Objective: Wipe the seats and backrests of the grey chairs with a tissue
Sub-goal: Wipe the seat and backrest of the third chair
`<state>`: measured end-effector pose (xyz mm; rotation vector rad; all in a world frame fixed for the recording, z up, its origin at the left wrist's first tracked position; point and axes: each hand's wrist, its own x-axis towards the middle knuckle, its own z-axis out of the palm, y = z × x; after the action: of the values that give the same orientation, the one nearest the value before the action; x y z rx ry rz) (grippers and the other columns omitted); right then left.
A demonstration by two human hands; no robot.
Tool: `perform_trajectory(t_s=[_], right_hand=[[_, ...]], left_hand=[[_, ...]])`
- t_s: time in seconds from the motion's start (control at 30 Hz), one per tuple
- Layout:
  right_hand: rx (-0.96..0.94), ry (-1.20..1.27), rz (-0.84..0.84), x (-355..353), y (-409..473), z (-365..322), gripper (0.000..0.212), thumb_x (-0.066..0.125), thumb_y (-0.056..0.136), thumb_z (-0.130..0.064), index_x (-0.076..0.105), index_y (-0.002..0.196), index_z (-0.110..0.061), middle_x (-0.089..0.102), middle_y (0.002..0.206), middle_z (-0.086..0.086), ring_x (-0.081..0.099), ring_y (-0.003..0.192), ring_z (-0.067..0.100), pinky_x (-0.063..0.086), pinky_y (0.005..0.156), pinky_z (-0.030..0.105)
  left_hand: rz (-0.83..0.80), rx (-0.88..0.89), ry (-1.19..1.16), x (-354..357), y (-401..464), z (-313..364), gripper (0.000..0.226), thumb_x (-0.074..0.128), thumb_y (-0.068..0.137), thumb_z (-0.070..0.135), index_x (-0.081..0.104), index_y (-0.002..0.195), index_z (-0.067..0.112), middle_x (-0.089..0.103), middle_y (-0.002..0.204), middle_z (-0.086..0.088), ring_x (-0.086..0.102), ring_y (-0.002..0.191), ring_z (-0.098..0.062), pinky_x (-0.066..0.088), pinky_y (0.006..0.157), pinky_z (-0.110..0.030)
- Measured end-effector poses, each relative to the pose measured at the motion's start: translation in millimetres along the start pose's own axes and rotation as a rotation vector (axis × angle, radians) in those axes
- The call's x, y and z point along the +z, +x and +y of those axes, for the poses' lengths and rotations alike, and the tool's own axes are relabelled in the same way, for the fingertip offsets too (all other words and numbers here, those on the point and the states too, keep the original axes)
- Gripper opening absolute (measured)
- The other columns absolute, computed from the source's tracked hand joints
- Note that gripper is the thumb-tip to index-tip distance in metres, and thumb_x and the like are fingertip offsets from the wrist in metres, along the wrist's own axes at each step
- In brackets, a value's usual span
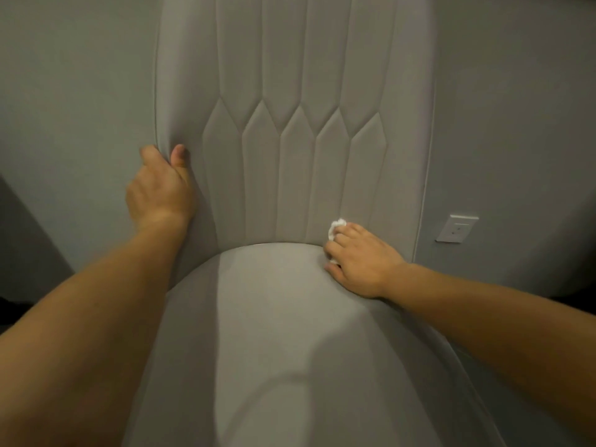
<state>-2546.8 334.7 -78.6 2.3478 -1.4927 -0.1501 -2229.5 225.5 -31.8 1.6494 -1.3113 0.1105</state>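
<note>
The left hand grips the left edge of the grey chair's backrest, thumb in front, fingers wrapped behind. Across the seat, the right hand holds a crumpled white tissue, bunched under its curled fingers and peeking out toward the backrest; being a wad, it has no clear long axis. A wall socket sits further right.

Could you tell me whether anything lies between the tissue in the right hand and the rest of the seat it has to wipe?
Nothing visible does. The right hand holds the tissue at the back right of the seat, whose surface lies bare. The left hand grips the backrest edge, off the seat.
</note>
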Motion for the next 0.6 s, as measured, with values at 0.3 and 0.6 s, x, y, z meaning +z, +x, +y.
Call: perform_trajectory(t_s=[0.3, 0.6], right_hand=[[-0.22, -0.345, -0.005, -4, -3, 22, 0.045, 0.022, 0.106, -0.03, 0.053, 0.133, -0.01, 0.048, 0.138, 0.014, 0.035, 0.135, 0.037, 0.034, 0.104, 0.045], [0.15, 0.104, 0.033, 8, -35, -1, 0.048, 0.039, 0.1, -0.054, 0.066, 0.106, -0.014, 0.064, 0.11, 0.01, 0.054, 0.114, 0.03, 0.036, 0.102, 0.035]], left_hand=[[0.004, 0.013, 0.018, 1, 0, 0, 0.053, 0.025, 0.096, 0.056, 0.041, 0.102, 0.006, 0.058, 0.097, -0.036, 0.054, 0.083, -0.054, 0.029, 0.062, -0.047], [0.014, 0.009, 0.023, 1, 0, 1, 0.054, 0.024, 0.095, 0.056, 0.041, 0.102, 0.005, 0.057, 0.098, -0.036, 0.054, 0.083, -0.055, 0.03, 0.062, -0.047]])
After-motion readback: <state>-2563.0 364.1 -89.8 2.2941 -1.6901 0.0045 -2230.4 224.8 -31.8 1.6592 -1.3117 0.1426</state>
